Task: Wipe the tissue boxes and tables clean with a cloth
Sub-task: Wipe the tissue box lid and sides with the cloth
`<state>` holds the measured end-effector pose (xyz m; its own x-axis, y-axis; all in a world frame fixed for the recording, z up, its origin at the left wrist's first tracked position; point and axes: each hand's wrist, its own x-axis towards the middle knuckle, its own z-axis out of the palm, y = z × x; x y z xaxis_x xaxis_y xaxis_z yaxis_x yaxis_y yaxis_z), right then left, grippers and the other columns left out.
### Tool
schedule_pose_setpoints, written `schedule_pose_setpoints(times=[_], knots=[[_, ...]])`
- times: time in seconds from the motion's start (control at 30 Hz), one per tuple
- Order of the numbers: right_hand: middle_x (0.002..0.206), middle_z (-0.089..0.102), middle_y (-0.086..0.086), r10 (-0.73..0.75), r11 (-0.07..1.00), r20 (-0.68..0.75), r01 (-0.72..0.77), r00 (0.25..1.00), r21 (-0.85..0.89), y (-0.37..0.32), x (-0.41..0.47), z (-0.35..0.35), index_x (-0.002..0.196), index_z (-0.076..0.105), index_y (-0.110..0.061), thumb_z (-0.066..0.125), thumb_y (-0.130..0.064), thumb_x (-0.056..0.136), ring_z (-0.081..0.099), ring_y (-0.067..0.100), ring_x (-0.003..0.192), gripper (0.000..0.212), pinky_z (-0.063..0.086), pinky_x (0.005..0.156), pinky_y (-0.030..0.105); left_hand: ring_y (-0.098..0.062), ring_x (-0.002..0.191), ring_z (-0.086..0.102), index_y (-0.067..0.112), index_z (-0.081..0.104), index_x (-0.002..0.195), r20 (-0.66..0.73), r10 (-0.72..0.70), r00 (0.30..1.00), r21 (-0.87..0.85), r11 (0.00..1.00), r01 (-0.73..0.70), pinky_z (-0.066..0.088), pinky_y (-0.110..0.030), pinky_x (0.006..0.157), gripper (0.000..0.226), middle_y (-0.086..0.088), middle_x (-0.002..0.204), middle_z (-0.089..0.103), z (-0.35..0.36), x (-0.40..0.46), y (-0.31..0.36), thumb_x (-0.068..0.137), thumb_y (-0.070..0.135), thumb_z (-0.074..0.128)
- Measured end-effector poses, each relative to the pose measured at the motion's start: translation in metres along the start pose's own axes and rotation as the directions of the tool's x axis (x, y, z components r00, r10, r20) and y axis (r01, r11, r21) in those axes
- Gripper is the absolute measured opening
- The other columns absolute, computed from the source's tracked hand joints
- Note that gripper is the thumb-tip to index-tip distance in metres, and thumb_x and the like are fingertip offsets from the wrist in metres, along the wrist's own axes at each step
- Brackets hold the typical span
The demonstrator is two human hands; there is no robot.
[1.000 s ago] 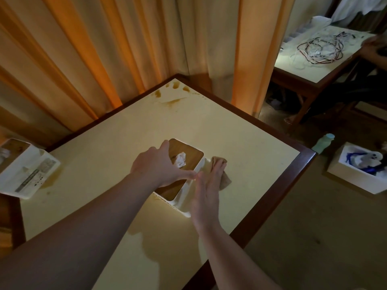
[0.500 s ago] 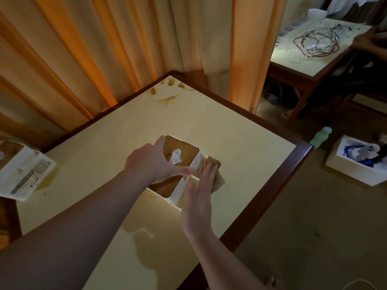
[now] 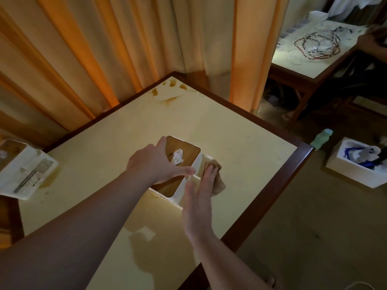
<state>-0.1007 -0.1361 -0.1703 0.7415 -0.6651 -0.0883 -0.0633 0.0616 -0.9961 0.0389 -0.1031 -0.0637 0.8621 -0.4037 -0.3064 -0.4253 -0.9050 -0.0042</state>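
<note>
We find the left hand [image 3: 156, 162] laid over the wood-toned top of the white tissue box [image 3: 189, 178], its fingers curled over the far edge and the thumb stretched along the near right rim, so that it holds the box in place on the table [image 3: 240, 143]. A crumpled white tissue [image 3: 178, 155] stands out of the opening, just beyond the thumb and right of the fingers. The right hand [image 3: 201, 195] lies flat, its fingers straight and together, pressing a brown cloth [image 3: 217, 181] against the right side wall of the box; part of the cloth bunches out past the fingertips onto the table surface. Whether the palm itself touches the box wall we cannot tell. Well beyond both hands, at the table's far corner, we note brown stains [image 3: 169, 91]. Well to the left of the left forearm, at the table's left edge, a second tissue box [image 3: 27, 174] lies tilted, with a yellowish smear on the surface beside it. Behind the table hang orange and cream curtains [image 3: 104, 49]. To the right of the right hand, off the table, a green bottle [image 3: 320, 139] and an open white box [image 3: 356, 164] of items stand on the floor, and further off a second table [image 3: 310, 59] carries a tangle of cables [image 3: 318, 42].
</note>
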Motion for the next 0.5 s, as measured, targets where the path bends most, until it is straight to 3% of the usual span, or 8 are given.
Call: schedule_pose_setpoints(times=[0.13, 0.3, 0.5], knots=[[0.175, -0.003, -0.021, 0.003, 1.000, -0.060, -0.003, 0.998, 0.009, -0.001, 0.020, -0.006, 0.167, -0.008, -0.040, 0.034, -0.092, 0.088, 0.003, 0.003, 0.161, 0.103, 0.029, 0.128, 0.048, -0.031, 0.119, 0.060, 0.030, 0.010, 0.162, -0.009, -0.002, 1.000, -0.005, 1.000, 0.002, 0.050, -0.038, 0.078, 0.153, -0.005, 0.144, 0.054, 0.001, 0.001, 0.002, 0.036, 0.111, 0.042], [0.172, -0.013, -0.027, -0.025, 0.996, 0.103, 0.033, 0.994, -0.077, 0.007, -0.032, -0.002, 0.159, -0.021, -0.053, 0.045, -0.090, 0.085, 0.000, 0.002, 0.161, 0.106, 0.024, 0.130, 0.048, -0.034, 0.127, 0.057, 0.030, 0.009, 0.162, -0.011, -0.011, 1.000, 0.008, 1.000, 0.011, 0.052, -0.043, 0.087, 0.151, -0.007, 0.150, 0.051, 0.002, 0.001, 0.002, 0.039, 0.110, 0.042], [0.172, -0.013, -0.026, -0.024, 0.992, 0.042, 0.029, 0.999, -0.124, -0.002, 0.011, -0.015, 0.161, -0.016, -0.050, 0.050, -0.080, 0.088, -0.004, 0.002, 0.160, 0.102, 0.025, 0.130, 0.046, -0.035, 0.124, 0.058, 0.032, 0.006, 0.163, -0.007, -0.022, 1.000, 0.003, 1.000, 0.022, 0.051, -0.042, 0.085, 0.149, -0.008, 0.146, 0.052, 0.003, -0.001, 0.004, 0.042, 0.110, 0.044]])
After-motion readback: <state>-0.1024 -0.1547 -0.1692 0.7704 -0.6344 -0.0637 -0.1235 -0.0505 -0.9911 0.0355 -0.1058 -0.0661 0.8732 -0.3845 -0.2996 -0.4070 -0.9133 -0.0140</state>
